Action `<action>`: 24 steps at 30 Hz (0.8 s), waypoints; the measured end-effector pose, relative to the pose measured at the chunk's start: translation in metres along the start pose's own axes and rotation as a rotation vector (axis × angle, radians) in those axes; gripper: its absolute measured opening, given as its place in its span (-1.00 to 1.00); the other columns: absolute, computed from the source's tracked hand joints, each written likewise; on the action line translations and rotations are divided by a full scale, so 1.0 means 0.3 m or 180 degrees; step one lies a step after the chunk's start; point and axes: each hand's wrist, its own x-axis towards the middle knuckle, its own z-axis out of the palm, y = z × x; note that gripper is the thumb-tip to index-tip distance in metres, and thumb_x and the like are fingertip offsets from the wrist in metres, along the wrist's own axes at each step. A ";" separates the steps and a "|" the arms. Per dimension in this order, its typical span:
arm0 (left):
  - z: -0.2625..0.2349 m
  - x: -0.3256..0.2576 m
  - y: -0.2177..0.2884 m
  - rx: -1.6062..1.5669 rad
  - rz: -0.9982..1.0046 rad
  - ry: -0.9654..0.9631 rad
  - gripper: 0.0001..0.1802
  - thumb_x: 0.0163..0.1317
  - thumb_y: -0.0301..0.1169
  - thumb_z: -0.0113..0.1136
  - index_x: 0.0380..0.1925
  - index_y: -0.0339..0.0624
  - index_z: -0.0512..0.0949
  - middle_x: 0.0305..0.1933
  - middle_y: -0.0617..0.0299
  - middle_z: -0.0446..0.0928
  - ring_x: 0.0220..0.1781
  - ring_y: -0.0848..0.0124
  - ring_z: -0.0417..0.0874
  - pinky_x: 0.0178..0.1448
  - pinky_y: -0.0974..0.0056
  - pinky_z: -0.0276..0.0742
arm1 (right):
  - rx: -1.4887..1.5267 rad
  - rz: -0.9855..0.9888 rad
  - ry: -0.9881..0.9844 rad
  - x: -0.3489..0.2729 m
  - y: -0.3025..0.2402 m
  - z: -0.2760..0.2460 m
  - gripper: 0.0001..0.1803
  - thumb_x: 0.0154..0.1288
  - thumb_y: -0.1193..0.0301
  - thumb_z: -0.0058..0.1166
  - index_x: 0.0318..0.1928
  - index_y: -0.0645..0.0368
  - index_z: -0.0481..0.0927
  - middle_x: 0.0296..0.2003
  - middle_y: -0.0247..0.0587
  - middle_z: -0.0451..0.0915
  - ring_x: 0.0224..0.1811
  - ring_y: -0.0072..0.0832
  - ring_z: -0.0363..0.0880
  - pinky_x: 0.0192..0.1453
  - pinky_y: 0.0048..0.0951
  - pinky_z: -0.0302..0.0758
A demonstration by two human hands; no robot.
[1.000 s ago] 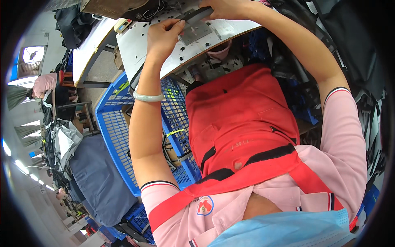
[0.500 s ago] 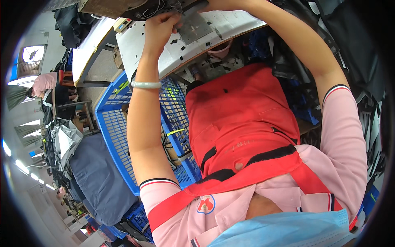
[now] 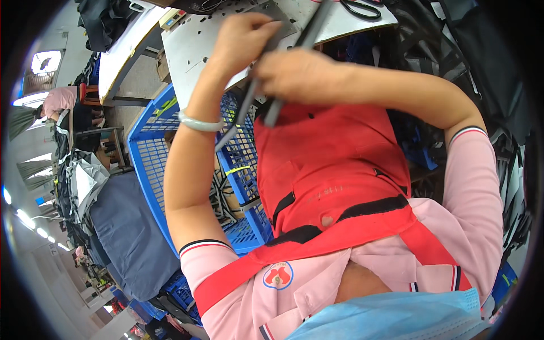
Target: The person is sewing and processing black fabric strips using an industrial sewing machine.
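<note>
Over the table's near edge, my right hand (image 3: pixel 300 73) is closed around a dark grey strap (image 3: pixel 314 28), blurred by motion. One length of it runs up and away over the table, while loose lengths hang below the hand toward the blue basket. My left hand (image 3: pixel 243 42), with a pale bangle on its wrist, is just beyond the right one. Its fingers are curled in a pinch, and what lies between them cannot be made out. Beneath the hands is the white worktable (image 3: pixel 190 56) with a grey metal plate (image 3: pixel 276 14) set in it.
Black-handled scissors (image 3: pixel 362 8) lie at the table's right. Small black scraps dot the tabletop. A blue plastic basket (image 3: pixel 153 147) with dark strap pieces inside stands at my left, beside a dark cloth-covered pile (image 3: pixel 133 238). Black material (image 3: pixel 481 62) hangs at the right.
Both hands have come back from the machine at the table's far side toward me. The dark strap now shows in my right hand, which has swung left next to my left hand. Scissors have come into view.
</note>
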 end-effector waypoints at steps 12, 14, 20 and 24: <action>0.017 -0.205 -0.101 -0.2117 -0.1675 -0.1609 -0.58 0.38 -0.10 0.12 -0.07 -0.27 0.64 -0.26 0.19 0.64 -0.24 0.50 0.63 -0.13 0.47 0.52 | -0.0100 0.1230 0.0367 -0.117 0.214 -0.112 -0.67 0.11 0.28 0.18 -0.13 0.18 0.62 -0.35 0.02 0.62 -0.28 -0.09 0.63 -0.18 -0.16 0.55; 0.002 -0.221 -0.090 -0.2481 -0.1719 -0.1310 -0.61 0.35 -0.15 0.18 -0.10 -0.29 0.65 -0.38 0.25 0.61 -0.36 0.57 0.56 -0.27 0.49 0.43 | 0.0252 0.1641 0.0129 -0.122 0.226 -0.184 -0.51 0.22 0.01 0.16 -0.18 0.24 0.61 -0.37 0.22 0.61 -0.23 0.06 0.62 -0.15 -0.07 0.52; -0.037 -0.142 -0.021 -0.0842 -0.0755 -0.0193 -0.69 0.27 -0.25 0.29 -0.22 -0.33 0.68 -0.50 0.33 0.57 -0.48 0.60 0.47 -0.39 0.45 0.35 | 0.0753 0.1692 -0.0225 -0.138 0.262 -0.235 -0.32 0.14 -0.17 0.21 -0.16 0.28 0.58 -0.34 0.23 0.60 -0.19 0.11 0.59 -0.14 -0.08 0.48; -0.048 -0.090 -0.028 -0.0617 -0.0529 0.0207 -0.68 0.25 -0.25 0.28 -0.26 -0.35 0.69 -0.52 0.28 0.59 -0.46 0.56 0.50 -0.34 0.43 0.41 | 0.0491 0.1701 0.0206 -0.109 0.302 -0.237 -0.24 0.03 -0.16 0.31 -0.10 0.35 0.58 -0.26 0.22 0.61 -0.12 0.07 0.59 -0.05 -0.10 0.48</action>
